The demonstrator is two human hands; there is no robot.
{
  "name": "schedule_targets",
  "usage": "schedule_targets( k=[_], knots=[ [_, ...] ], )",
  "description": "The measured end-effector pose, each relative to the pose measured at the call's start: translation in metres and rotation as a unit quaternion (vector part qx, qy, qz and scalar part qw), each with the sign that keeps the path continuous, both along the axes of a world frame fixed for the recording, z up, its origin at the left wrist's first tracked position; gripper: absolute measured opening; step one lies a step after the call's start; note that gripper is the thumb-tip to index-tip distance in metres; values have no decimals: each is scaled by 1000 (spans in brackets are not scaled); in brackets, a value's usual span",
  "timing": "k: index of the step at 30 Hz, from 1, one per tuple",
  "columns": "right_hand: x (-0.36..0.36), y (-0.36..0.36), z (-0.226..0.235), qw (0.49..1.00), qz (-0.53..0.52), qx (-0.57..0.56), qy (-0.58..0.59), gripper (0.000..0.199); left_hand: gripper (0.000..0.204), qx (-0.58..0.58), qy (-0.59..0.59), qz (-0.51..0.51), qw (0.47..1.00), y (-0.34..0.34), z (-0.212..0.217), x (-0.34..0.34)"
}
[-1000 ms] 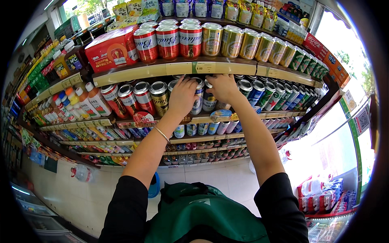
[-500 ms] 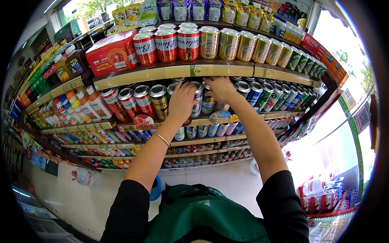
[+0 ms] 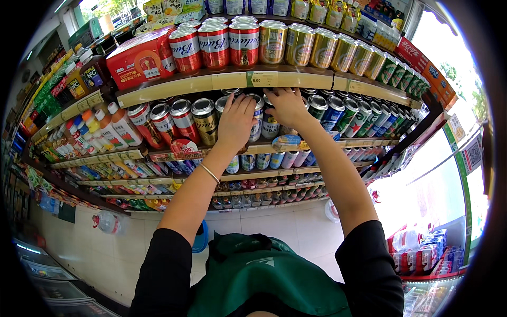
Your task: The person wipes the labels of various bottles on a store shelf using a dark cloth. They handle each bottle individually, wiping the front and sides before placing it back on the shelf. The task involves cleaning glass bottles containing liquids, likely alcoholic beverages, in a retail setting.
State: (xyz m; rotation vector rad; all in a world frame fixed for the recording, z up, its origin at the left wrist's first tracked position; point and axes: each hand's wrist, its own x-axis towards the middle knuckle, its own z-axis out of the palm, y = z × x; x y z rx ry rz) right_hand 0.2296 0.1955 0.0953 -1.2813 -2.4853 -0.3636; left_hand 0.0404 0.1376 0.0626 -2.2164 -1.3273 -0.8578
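My left hand (image 3: 237, 121) lies against the front row of drink cans on the second shelf, its fingers stretched up to the can tops. Beside it, partly covered, stands a white and blue can (image 3: 255, 127). My right hand (image 3: 287, 108) rests over a silver and dark can (image 3: 270, 127), fingers extended and a little apart near the shelf edge above. Both hands touch the cans, with no can lifted out. What lies under the palms is hidden. To the left of my left hand stands a gold and black can (image 3: 204, 120).
Just above my hands runs the upper shelf's edge (image 3: 200, 83), carrying red cans (image 3: 244, 45), gold cans (image 3: 299, 47) and a red carton (image 3: 138, 62). Green cans (image 3: 346, 117) stand to the right. Lower shelves hold bottles and cans. A blue bin (image 3: 200, 238) sits on the floor.
The whole view has shifted slightly, with the shelves now higher in the picture. Both hands stay at the same cans, and their fingers have moved only a little.
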Motion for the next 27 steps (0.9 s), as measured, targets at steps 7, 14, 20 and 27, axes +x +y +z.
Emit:
schedule_targets(
  k=[7,14,20,27],
  knots=[
    [-7,-53,-3,995,53,67,58,70,63,20,-37,-44,998,-29,5,4],
    [-45,-99,-29,973,152,51,165,52,54,10,-128,-45,991,-74,-19,-26],
    [-123,-131,-53,952,245,-15,186,51,54,-2,-159,21,987,-134,-43,-97],
    [-239,-183,-116,931,303,-95,181,52,51,-63,-157,119,978,-217,-96,-202]
  ],
)
